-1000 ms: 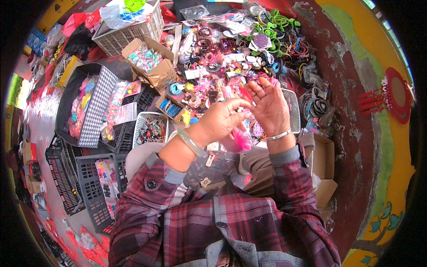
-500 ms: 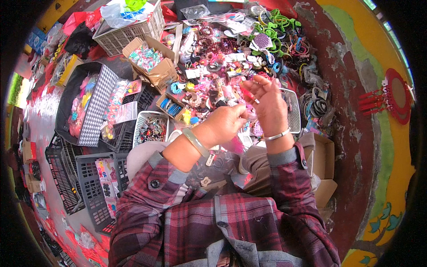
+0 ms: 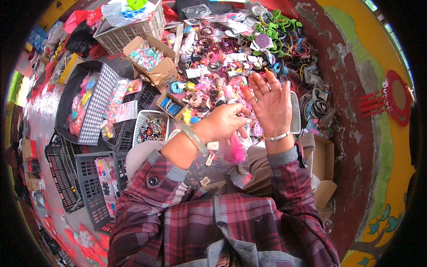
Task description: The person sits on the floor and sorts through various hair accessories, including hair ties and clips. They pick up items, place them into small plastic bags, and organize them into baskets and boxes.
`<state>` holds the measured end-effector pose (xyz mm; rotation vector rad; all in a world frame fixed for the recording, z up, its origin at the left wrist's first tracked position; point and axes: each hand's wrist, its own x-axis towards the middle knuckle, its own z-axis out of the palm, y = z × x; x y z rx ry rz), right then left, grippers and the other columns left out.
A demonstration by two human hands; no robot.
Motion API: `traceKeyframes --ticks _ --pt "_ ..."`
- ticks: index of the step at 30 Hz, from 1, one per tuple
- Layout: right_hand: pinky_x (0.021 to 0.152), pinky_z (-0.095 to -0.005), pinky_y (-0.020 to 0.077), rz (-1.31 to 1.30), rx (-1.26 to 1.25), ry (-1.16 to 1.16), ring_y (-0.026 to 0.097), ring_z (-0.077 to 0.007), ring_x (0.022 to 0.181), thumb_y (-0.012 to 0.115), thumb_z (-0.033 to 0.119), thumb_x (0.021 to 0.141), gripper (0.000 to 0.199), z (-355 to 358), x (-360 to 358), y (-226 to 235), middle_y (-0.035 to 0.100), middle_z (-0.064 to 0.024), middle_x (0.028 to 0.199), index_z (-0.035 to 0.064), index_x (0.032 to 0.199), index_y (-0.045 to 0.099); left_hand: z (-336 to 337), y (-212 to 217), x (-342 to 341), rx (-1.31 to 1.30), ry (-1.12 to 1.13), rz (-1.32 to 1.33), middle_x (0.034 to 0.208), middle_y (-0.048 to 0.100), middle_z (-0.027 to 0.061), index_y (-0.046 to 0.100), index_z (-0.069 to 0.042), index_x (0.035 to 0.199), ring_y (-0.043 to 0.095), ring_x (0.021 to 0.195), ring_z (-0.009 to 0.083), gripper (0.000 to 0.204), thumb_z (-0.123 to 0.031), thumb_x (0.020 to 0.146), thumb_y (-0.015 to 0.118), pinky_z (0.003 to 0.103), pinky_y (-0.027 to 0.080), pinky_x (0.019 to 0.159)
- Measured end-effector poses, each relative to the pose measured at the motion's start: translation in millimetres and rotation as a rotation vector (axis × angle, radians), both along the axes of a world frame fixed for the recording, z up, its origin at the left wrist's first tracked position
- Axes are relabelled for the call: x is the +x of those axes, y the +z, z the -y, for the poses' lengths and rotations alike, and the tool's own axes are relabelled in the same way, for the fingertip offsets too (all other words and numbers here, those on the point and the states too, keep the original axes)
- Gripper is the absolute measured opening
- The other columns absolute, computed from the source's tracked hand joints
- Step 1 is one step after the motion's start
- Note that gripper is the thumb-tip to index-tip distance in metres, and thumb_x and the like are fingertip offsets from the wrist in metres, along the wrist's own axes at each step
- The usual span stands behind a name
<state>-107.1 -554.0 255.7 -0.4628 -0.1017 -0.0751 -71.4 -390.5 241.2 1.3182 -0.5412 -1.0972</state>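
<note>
My left hand [image 3: 222, 123], a pale bangle at its wrist, is closed with thumb and fingers pinched together. Below its fingers hangs a clear plastic bag with a bright pink thing [image 3: 235, 151] in it; the kind of that thing I cannot make out. Beside it, to the right, my right hand [image 3: 272, 109] is raised with its palm showing and its fingers apart. Something reddish lies by its index finger, too small to name. Beyond both hands spreads a heap of hair accessories [image 3: 218, 75], many in pink and red.
White baskets stand at the left [image 3: 150, 127] and right [image 3: 294, 113] of my hands. A cardboard box of wrapped pieces [image 3: 162, 73] is further left, near a houndstooth-patterned box [image 3: 95, 109]. Dark plastic crates [image 3: 91, 178] sit at the near left. An open cardboard box [image 3: 324, 164] is by my right arm.
My right hand has turned its palm more into view and spread its fingers. My left hand has shifted slightly, and the pink thing in the bag shows more below it.
</note>
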Motion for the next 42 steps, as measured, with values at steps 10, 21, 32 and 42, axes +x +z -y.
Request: traceKeyframes --ticks 10,21,32,42 --pt "0.093 -0.044 0.0377 -0.068 -0.058 -0.071 0.047 -0.0274 0.11 0.029 0.05 0.091 0.053 2.6 0.1 1.2 0.054 -0.0145 0.113 0.0058 0.113 0.048 -1.2 3.5 2.0 -0.003 0.042 0.03 0.072 0.064 0.0103 0.051 -0.004 0.09 0.057 0.053 0.0106 0.013 -0.016 0.087 0.05 0.02 0.043 0.046" --pt "0.091 -0.0369 0.0358 -0.253 -0.415 -0.583 0.051 -0.0212 0.105 0.039 0.04 0.091 0.039 59.8 -8.2 7.7 0.058 -0.0094 0.106 0.0071 0.107 0.052 -18.0 -15.8 13.5 0.235 0.328 0.558 0.069 0.063 0.0089 0.063 -0.004 0.1 0.058 0.053 0.011 0.021 -0.009 0.084 0.049 0.023 0.046 0.041" --pt "0.069 -0.0225 0.0425 -0.186 -1.239 -0.014 0.053 -0.0075 0.079 0.063 0.022 0.082 0.029 -12.6 -17.7 3.1 0.062 -0.0026 0.089 -0.0001 0.1 0.06 -20.6 3.9 23.7 -0.017 0.68 0.016 0.079 0.06 0.0174 0.042 -0.003 0.093 0.06 0.058 0.018 0.017 -0.019 0.093 0.039 0.025 0.051 0.046" --pt "0.056 -0.0189 0.0405 -0.35 -1.041 -0.115 0.052 -0.0049 0.061 0.067 0.016 0.078 0.015 -3.5 -17.9 -0.5 0.062 0.0011 0.07 0.0024 0.085 0.067 -25.9 -1.3 26.6 -0.163 0.785 -0.105 0.087 0.06 0.0111 0.053 -0.003 0.088 0.059 0.07 0.0129 0.02 -0.023 0.091 0.047 0.022 0.048 0.052"
